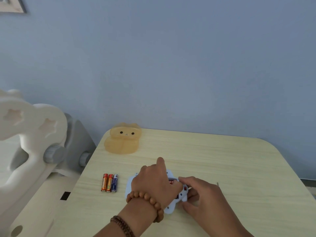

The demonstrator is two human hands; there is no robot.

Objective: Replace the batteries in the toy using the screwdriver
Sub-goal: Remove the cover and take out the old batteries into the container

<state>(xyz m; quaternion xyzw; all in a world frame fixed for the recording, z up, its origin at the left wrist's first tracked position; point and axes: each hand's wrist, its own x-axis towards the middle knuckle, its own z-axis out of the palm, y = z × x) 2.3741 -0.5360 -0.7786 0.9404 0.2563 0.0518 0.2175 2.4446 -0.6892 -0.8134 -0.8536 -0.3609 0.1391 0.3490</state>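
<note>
The white plastic toy (169, 210) lies back-up on the pale wooden surface (222, 159), battery slot (172, 181) open. The left hand (152, 183) grips it to hold it steady; the right hand (203, 195) pinches its edge by the slot. Three small batteries (109, 183) wait nearby.

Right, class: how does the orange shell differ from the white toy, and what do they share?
The shell is translucent orange; the toy is white. The shell lies untouched near the table's far edge; the toy sits nearer, held by the left hand and right hand. The shell shows a face; the toy shows a battery bay. Both rest on the table.
</note>
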